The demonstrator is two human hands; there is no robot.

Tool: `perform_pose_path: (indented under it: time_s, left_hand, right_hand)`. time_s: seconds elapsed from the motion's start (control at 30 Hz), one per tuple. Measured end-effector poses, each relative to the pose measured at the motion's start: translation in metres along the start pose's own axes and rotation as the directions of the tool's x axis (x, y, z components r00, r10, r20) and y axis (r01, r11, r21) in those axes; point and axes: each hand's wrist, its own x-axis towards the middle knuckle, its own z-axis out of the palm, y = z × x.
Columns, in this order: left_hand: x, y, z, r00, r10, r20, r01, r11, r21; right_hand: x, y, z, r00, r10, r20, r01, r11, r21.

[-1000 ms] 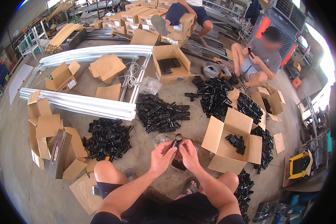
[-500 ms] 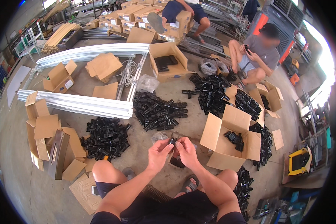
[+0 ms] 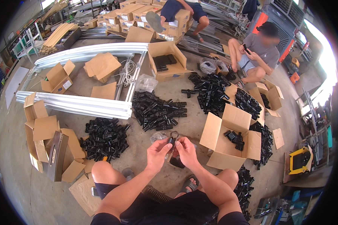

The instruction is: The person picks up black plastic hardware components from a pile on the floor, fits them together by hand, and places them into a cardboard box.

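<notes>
Between my two hands is a small black part with a round ring at its top (image 3: 174, 134). My left hand (image 3: 158, 153) pinches it from one side with thumb and finger. My right hand (image 3: 186, 152) grips its other side, thumb tip close to the left one. Fingers cover most of the lower part. Just beneath my hands stands a small open box (image 3: 176, 162) with dark contents, partly hidden. A clear plastic bag (image 3: 158, 137) lies beside my left fingertips. Beyond them spreads a heap of black tube-like fittings (image 3: 156, 110).
More black fittings (image 3: 105, 138) are heaped at left. An open carton (image 3: 226, 160) at right holds a few fittings. White metal profiles (image 3: 75, 104) lie far left. A phone (image 3: 95, 192) rests on cardboard by my leg. A co-worker (image 3: 262, 48) sits far right, holding a black piece.
The whole view has shifted slightly to the left. My hands keep the same pinch on the ringed black part, with only slight finger movement.
</notes>
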Motion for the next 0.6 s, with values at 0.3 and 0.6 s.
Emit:
perform_pose_path:
  time_s: [0.3,0.6]
  left_hand:
    - [0.0009,-0.0028,-0.0019,1.0,-0.011,-0.002,0.011,1.0,0.018]
    - [-0.0014,-0.0015,0.0001,1.0,0.007,0.008,-0.007,1.0,0.011]
  right_hand:
    - [-0.001,-0.0052,0.0026,1.0,-0.018,0.002,0.018,1.0,-0.021]
    - [-0.0008,-0.0011,0.0006,0.999,-0.044,-0.016,0.044,0.999,0.008]
